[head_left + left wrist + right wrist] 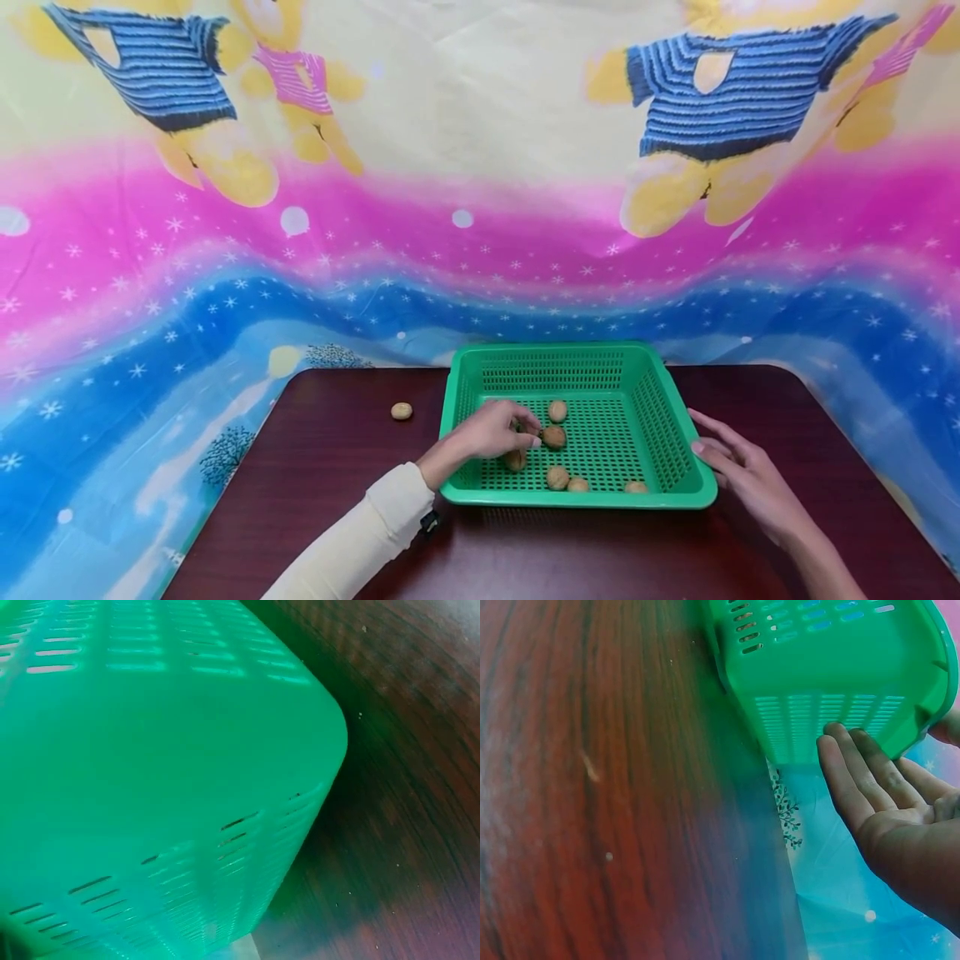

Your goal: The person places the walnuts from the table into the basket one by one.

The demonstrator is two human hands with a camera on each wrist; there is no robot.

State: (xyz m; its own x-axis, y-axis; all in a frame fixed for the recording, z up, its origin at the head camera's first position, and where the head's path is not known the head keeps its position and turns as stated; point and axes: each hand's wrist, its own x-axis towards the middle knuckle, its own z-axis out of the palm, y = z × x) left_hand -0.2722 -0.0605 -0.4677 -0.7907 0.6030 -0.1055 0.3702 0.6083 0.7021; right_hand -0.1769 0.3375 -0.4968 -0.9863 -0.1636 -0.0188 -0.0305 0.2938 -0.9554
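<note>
A lone walnut [401,410] lay on the table [315,467], well left of the left hand [491,430]. That hand reached over the near-left rim into the green basket [678,500], fingers curled on a walnut in the basket [553,437], probably to place or lift it. More walnuts [557,477] lay just below its fingers. The right hand [738,471] rested released, fingers straight against the basket's right wall, seemingly steadying it.
</note>
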